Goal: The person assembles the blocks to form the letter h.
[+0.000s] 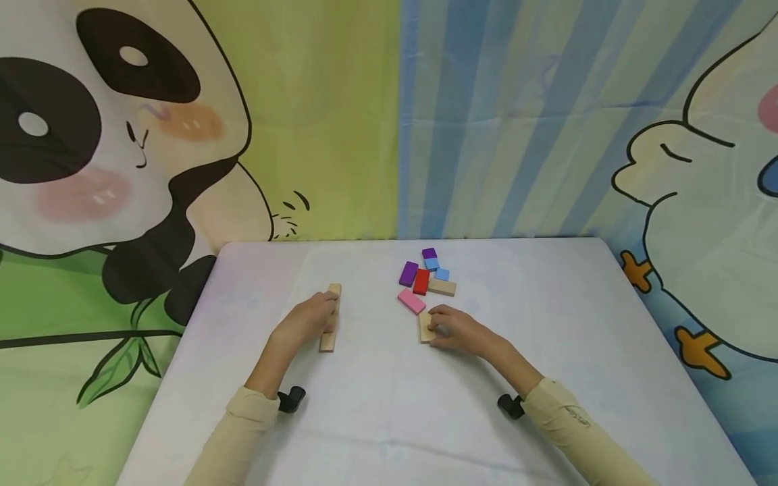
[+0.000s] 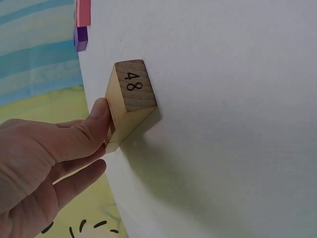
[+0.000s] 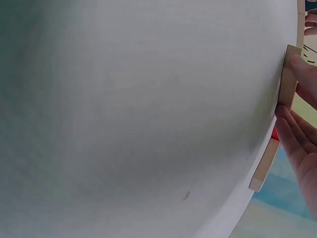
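On the left of the table, plain wooden blocks (image 1: 327, 343) stand end to end in a narrow row. My left hand (image 1: 310, 316) holds this row from its left side. The left wrist view shows the thumb against the side of a wooden block (image 2: 136, 87) marked 48 on its end, with the other fingers partly hidden behind. Nearer the middle, my right hand (image 1: 460, 331) grips another plain wooden block (image 1: 423, 328), fingers at its far end and at its near end. That block (image 3: 287, 84) also shows in the right wrist view.
Beyond the right hand lies a loose group: a pink block (image 1: 411, 301), a red block (image 1: 421, 281), a purple block (image 1: 408, 273), a wooden block (image 1: 442, 287), smaller blue blocks (image 1: 431, 264) and a small purple block (image 1: 429, 253). A printed cloth (image 1: 340, 121) hangs behind the white table (image 1: 389, 405).
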